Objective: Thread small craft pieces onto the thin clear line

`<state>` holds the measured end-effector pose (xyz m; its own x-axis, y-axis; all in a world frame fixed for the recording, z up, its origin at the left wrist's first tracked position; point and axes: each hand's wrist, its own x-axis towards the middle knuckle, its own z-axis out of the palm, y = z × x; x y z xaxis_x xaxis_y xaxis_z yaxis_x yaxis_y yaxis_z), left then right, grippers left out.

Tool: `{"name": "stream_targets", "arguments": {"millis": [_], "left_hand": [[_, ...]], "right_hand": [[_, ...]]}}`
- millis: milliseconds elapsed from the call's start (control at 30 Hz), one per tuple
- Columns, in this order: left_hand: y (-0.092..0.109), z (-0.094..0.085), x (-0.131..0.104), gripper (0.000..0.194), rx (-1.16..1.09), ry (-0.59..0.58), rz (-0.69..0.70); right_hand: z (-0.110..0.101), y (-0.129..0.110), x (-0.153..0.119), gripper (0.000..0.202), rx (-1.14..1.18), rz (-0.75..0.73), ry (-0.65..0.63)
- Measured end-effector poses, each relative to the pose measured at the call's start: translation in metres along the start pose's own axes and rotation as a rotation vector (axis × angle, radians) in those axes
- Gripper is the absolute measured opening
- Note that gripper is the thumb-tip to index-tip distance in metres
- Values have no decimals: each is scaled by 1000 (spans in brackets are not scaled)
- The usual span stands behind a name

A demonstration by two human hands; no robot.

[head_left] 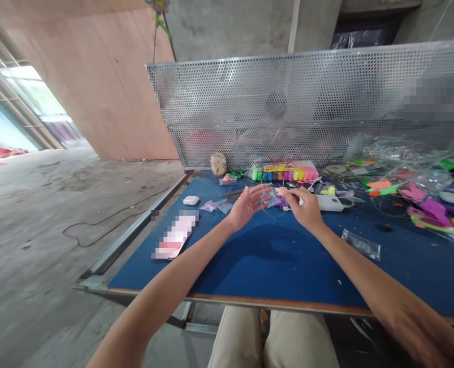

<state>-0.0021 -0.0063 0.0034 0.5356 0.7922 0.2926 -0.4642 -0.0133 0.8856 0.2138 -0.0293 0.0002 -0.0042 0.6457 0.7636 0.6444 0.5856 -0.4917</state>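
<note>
While right hand point(306, 208) pinches a thin, clear filament loop point(264, 208), left hand point(245, 208), spread wide, could tangle it by snagging.

"Where are you looking from?"
"The person's head, so I face forward and down at the blue table point(245, 276)."
"How near?"
"Close: I get the legs point(237, 338) at the bottom edge, left hand point(245, 205) and right hand point(304, 207) mid-frame, the perforated panel point(227, 97) farther off, beyond them."
</note>
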Motion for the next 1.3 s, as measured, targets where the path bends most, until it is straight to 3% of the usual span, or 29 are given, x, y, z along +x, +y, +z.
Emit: {"name": "stream_targets", "arguments": {"millis": [100, 200, 300, 367, 533, 733, 867, 933, 1067, 1200, 1300], "left_hand": [[4, 10, -5, 66, 29, -33, 42], [1, 18, -8, 72, 31, -72, -3], [-7, 22, -8, 62, 57, -36, -42], [-10, 22, -7, 54, 79, -2, -58], [-11, 10, -4, 44, 234, 66, -13], [-15, 7, -5, 53, 579, -167, -152], [-14, 23, -11, 37, 670, -302, 12], [-10, 31, -14, 31, 673, -255, 104], [-1, 35, -14, 38, 743, -9, 202], [0, 27, -11, 42, 737, 2, 180], [-3, 21, -7, 47, 574, 63, 162]], "right_hand": [[-1, -16, -3, 27, 22, 21, 52], [-2, -24, -3, 28, 24, 30, 87], [-4, -23, -2, 26, 47, 27, 81], [-5, -21, -1, 26, 68, 47, 84], [-6, -17, -2, 27, 24, 78, 237], [-7, -20, -3, 27, -30, 59, 249], [-11, -28, -3, 24, -5, 26, 254], [-14, -31, -3, 24, -8, 27, 285], [-16, -29, -3, 26, -26, 41, 323], [-14, -23, -3, 29, -89, 15, 264], [-12, -19, -3, 28, -139, -36, 180]]}}
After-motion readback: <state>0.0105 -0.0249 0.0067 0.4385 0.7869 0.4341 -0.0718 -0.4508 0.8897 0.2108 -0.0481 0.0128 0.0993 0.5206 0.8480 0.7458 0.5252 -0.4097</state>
